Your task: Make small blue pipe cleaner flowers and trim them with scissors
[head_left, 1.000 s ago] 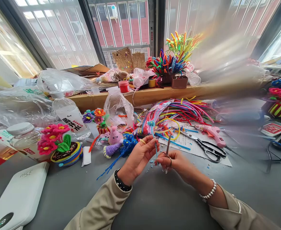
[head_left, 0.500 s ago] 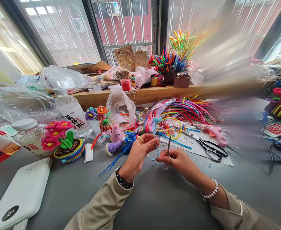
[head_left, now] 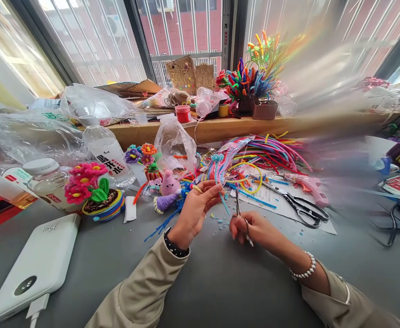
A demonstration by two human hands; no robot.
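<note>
My left hand pinches a light-blue pipe cleaner; its bunched top shows above the fingers and its straight end slants down to the right. My right hand has its fingers through the handles of small scissors, whose blades point up, apart from the pipe cleaner. Blue fuzz clippings are scattered on the grey table beneath. Left of my left hand lie a pink and purple crocheted figure and a dark-blue fuzzy piece with trailing strands.
Large black-handled scissors and a pink glue gun lie on paper to the right. Behind is a bundle of coloured pipe cleaners. To the left stand a potted pink flower, a water bottle and a white power bank.
My right hand with the scissors has drawn back down and right from the pipe cleaner, whose lower end now hangs free. The whole view has shifted slightly.
</note>
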